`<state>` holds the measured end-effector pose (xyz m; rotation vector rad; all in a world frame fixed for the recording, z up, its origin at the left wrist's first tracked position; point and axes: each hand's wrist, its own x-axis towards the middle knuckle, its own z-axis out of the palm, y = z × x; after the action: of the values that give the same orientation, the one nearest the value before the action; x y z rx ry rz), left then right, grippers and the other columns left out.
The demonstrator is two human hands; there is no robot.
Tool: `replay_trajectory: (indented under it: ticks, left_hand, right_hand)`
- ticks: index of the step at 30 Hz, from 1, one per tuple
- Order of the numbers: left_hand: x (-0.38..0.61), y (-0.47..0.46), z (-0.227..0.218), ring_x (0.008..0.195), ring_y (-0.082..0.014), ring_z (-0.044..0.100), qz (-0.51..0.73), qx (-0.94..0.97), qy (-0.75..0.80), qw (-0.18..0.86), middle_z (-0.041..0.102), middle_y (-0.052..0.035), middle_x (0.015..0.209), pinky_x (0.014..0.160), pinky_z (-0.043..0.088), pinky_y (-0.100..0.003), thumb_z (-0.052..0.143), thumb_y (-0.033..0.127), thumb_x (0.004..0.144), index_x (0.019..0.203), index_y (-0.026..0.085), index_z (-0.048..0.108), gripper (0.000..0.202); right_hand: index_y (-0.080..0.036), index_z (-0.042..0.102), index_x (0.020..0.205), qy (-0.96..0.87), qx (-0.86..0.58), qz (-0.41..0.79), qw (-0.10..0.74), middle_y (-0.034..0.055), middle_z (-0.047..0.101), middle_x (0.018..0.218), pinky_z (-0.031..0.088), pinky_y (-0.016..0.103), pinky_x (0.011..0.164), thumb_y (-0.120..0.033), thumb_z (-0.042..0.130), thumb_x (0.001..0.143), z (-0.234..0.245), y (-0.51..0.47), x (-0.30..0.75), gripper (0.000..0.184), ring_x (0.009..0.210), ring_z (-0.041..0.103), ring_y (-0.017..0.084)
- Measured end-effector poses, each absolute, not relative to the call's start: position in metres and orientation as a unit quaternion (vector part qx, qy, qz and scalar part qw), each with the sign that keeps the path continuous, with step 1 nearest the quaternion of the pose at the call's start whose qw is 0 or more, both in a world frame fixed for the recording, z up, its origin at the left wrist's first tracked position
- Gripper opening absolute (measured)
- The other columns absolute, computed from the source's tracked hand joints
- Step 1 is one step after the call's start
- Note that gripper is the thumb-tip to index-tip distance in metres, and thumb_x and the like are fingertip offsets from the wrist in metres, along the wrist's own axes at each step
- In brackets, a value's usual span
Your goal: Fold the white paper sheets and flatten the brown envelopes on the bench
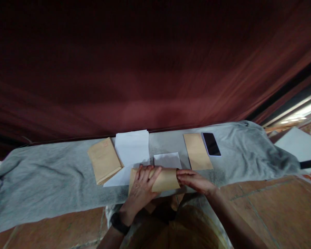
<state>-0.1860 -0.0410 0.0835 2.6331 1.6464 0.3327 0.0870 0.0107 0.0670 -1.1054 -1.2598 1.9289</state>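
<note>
A brown paper envelope (166, 180) lies at the front edge of the cloth-covered surface, its right end bulging open. My left hand (144, 181) lies on its left part with the fingers spread. At the right end, my right hand (193, 180) has its fingers stretched out, the tips partly hidden in the envelope's mouth. Just behind the envelope is a folded white paper (167, 160). Larger white sheets (132, 148) lie behind my left hand, partly under a stack of brown envelopes (105, 160). Another brown envelope (197, 151) lies flat beyond my right hand.
A grey cloth (54, 173) covers the long narrow surface, wrinkled at both ends. Right of the single envelope lies a phone (211, 144) with a dark screen. A dark red curtain (145, 86) hangs along the back edge. Tiled floor (272, 204) shows in front.
</note>
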Motion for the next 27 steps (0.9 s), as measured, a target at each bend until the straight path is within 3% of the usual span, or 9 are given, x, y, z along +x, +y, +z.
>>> replay_trajectory:
  ticks: [2, 4, 7, 9, 12, 16, 20, 23, 27]
  left_hand:
    - [-0.197, -0.039, 0.085, 0.132, -0.0329, 0.05, 0.112, 0.813, 0.57, -0.019, 0.056, -0.0139, 0.138, 0.118, 0.03, -0.052, 0.08, 0.038, 0.076, 0.157, 0.023, 0.028, 0.098]
    - [-0.208, -0.037, 0.082, 0.13, -0.0348, 0.051, 0.109, 0.786, 0.608, -0.044, 0.056, -0.0156, 0.137, 0.115, 0.033, -0.053, 0.081, 0.039, 0.074, 0.158, 0.021, 0.026, 0.102]
    - [-0.218, -0.039, 0.073, 0.128, -0.0366, 0.052, 0.092, 0.757, 0.644, -0.06, 0.056, -0.0169, 0.137, 0.112, 0.035, -0.055, 0.081, 0.04, 0.073, 0.159, 0.021, 0.021, 0.107]
    - [-0.221, -0.042, 0.067, 0.128, -0.0367, 0.052, 0.081, 0.747, 0.658, -0.058, 0.055, -0.0172, 0.137, 0.112, 0.035, -0.056, 0.081, 0.04, 0.073, 0.16, 0.022, 0.019, 0.108]
    - [-0.223, -0.047, 0.061, 0.129, -0.0364, 0.051, 0.079, 0.74, 0.666, -0.047, 0.055, -0.017, 0.138, 0.112, 0.034, -0.055, 0.082, 0.04, 0.073, 0.16, 0.022, 0.018, 0.109]
    - [-0.225, -0.05, 0.057, 0.13, -0.036, 0.05, 0.09, 0.743, 0.663, -0.032, 0.054, -0.0163, 0.14, 0.112, 0.035, -0.054, 0.082, 0.042, 0.071, 0.16, 0.022, 0.017, 0.111]
    - [-0.226, -0.049, 0.056, 0.131, -0.0367, 0.05, 0.098, 0.743, 0.662, -0.022, 0.053, -0.0161, 0.14, 0.112, 0.034, -0.056, 0.084, 0.043, 0.069, 0.16, 0.022, 0.015, 0.116]
    - [-0.226, -0.049, 0.054, 0.132, -0.0369, 0.049, 0.102, 0.745, 0.659, -0.02, 0.053, -0.0162, 0.141, 0.113, 0.033, -0.057, 0.086, 0.044, 0.067, 0.16, 0.022, 0.015, 0.119]
    - [-0.226, -0.048, 0.052, 0.133, -0.0369, 0.048, 0.103, 0.739, 0.666, -0.01, 0.052, -0.0158, 0.142, 0.114, 0.032, -0.057, 0.086, 0.045, 0.066, 0.159, 0.023, 0.014, 0.12]
  right_hand:
    - [-0.019, 0.065, 0.118, -0.519, -0.459, 0.654, 0.303, 0.0081, 0.07, 0.106, 0.055, 0.038, 0.084, -0.047, 0.059, 0.094, 0.063, 0.023, 0.087, 0.038, 0.093, 0.068, 0.022]
    - [-0.02, 0.063, 0.114, -0.586, -0.563, 0.499, 0.301, 0.0087, 0.069, 0.104, 0.053, 0.038, 0.084, -0.045, 0.054, 0.094, 0.054, 0.033, 0.081, 0.034, 0.092, 0.067, 0.023]
    - [-0.017, 0.061, 0.111, -0.669, -0.67, 0.243, 0.21, 0.014, 0.068, 0.108, 0.05, 0.039, 0.09, -0.04, 0.063, 0.089, 0.037, 0.039, 0.065, 0.031, 0.104, 0.065, 0.028]
    - [-0.014, 0.059, 0.112, -0.678, -0.697, 0.166, 0.162, 0.0195, 0.066, 0.113, 0.049, 0.04, 0.092, -0.039, 0.068, 0.087, 0.028, 0.038, 0.054, 0.036, 0.109, 0.063, 0.032]
    - [-0.014, 0.056, 0.11, -0.668, -0.717, 0.147, 0.134, 0.0211, 0.067, 0.108, 0.049, 0.04, 0.088, -0.04, 0.07, 0.087, 0.021, 0.035, 0.043, 0.037, 0.106, 0.065, 0.034]
    - [-0.02, 0.055, 0.103, -0.655, -0.725, 0.166, 0.135, 0.0124, 0.069, 0.096, 0.049, 0.033, 0.08, -0.036, 0.067, 0.088, 0.016, 0.037, 0.046, 0.025, 0.094, 0.069, 0.028]
    - [-0.024, 0.054, 0.089, -0.669, -0.68, 0.205, 0.22, 0.0077, 0.068, 0.088, 0.047, 0.032, 0.077, -0.03, 0.06, 0.088, 0.011, 0.04, 0.059, 0.009, 0.088, 0.067, 0.025]
    - [-0.024, 0.052, 0.083, -0.651, -0.654, 0.248, 0.294, 0.0047, 0.065, 0.083, 0.047, 0.033, 0.078, -0.031, 0.057, 0.083, 0.008, 0.04, 0.066, 0.008, 0.084, 0.065, 0.024]
    - [-0.024, 0.055, 0.087, -0.64, -0.643, 0.281, 0.312, 0.004, 0.066, 0.079, 0.048, 0.032, 0.071, -0.032, 0.054, 0.083, 0.008, 0.039, 0.066, 0.01, 0.075, 0.065, 0.022]
